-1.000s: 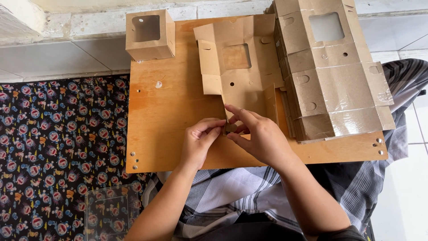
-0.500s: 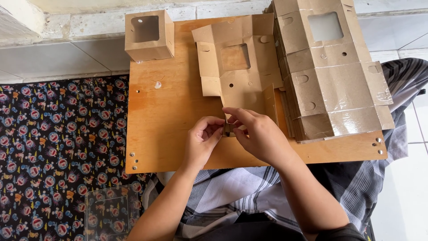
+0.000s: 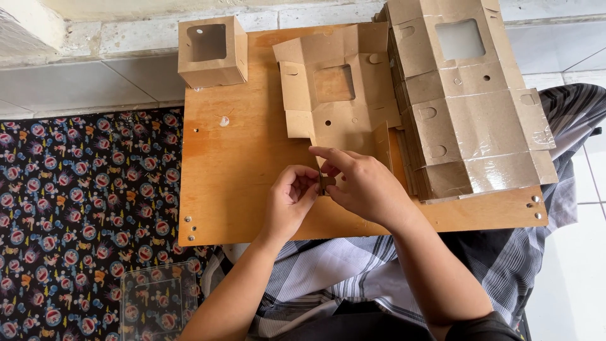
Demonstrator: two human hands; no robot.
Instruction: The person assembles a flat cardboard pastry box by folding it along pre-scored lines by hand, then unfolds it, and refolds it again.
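A flat brown cardboard box blank (image 3: pixel 338 95) with a square window cut-out lies unfolded on a wooden board (image 3: pixel 233 170). My left hand (image 3: pixel 289 202) and my right hand (image 3: pixel 366 184) meet at its near edge and pinch a small flap (image 3: pixel 326 182) between the fingertips. My right hand covers most of the blank's lower part.
A folded cardboard box (image 3: pixel 211 52) with a window stands at the board's far left corner. A tall stack of flat box blanks (image 3: pixel 470 107) fills the right side. A patterned cloth (image 3: pixel 82 208) covers the floor left, with a clear plastic piece (image 3: pixel 154 300) on it. White tiles lie beyond.
The hands stayed at the blank's near edge; the fingers shifted slightly and drew closer together on the small flap.
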